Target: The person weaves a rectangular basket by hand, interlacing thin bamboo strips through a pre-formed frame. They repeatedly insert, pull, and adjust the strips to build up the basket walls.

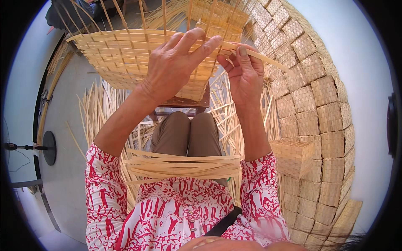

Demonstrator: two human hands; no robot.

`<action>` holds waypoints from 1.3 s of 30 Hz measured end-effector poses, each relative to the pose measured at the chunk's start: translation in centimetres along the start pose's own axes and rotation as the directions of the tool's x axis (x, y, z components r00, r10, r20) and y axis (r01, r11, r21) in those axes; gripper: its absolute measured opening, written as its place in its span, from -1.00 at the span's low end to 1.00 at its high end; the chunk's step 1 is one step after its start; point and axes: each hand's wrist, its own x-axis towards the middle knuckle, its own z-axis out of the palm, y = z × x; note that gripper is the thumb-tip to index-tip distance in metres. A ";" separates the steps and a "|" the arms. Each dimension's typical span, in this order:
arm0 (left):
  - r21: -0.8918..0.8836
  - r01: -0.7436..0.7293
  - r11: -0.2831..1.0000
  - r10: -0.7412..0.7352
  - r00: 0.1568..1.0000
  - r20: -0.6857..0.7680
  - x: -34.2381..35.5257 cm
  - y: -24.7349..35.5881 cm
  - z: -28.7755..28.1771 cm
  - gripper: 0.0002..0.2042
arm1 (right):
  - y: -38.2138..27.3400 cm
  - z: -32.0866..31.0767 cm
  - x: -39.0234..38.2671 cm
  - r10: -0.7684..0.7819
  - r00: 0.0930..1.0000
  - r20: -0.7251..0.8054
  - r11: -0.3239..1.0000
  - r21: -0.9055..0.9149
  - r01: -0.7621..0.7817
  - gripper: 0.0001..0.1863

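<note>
A half-woven basket (121,56) of pale flat strips rests on a small wooden stool (188,99) in front of my knees, its upright stakes sticking out past the far rim. My left hand (173,62) lies over the rim, fingers spread against the weave and stakes. At the basket's right corner, my right hand (246,75) pinches a long weaving strip (270,60) between thumb and fingers, and its free end points off to the right. Across my lap lies a bundle of loose strips (182,165).
Stacked woven boxes (312,121) form a wall along my right side. One separate woven box (293,157) stands nearer my right elbow. Loose strips (98,108) litter the floor around the stool. To the left are a round black stand base (49,147) and long canes (50,100).
</note>
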 end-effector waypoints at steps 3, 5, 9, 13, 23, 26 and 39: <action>-0.037 0.016 0.999 -0.016 1.000 -0.001 0.1 -0.1 0.3 -0.46 | -0.1 0.3 0.1 -0.002 1.000 -0.005 1.000 -0.001 0.002 -0.85; -0.041 0.025 0.999 -0.023 0.999 0.038 0.4 -0.1 0.3 -0.47 | 0.1 0.2 0.2 -0.016 1.000 -0.008 1.000 -0.002 0.016 -0.85; -0.114 0.119 0.986 -0.111 0.991 0.072 0.4 0.3 -0.5 -0.54 | 0.1 -0.5 0.3 0.033 0.999 -0.012 0.999 -0.008 -0.033 -0.84; -0.207 0.061 0.977 -0.092 0.985 -0.145 0.6 -0.1 -1.4 -0.65 | 0.2 -2.2 1.2 0.111 0.994 -0.025 0.994 0.018 -0.110 -0.82; -0.266 -0.119 0.957 0.156 0.980 0.122 4.9 -0.1 2.2 -0.84 | 0.4 -3.9 1.6 0.080 0.996 0.031 0.996 -0.043 -0.079 -0.79; -0.263 -0.027 0.964 0.137 0.903 0.408 7.3 -0.3 2.6 -0.83 | 0.4 -3.8 1.6 0.050 0.999 0.018 0.996 -0.076 -0.049 -0.79; -0.285 0.208 0.936 -0.050 0.878 0.475 8.1 0.6 1.5 -0.83 | 0.2 -4.0 1.0 0.019 0.999 0.044 0.999 -0.031 -0.017 -0.78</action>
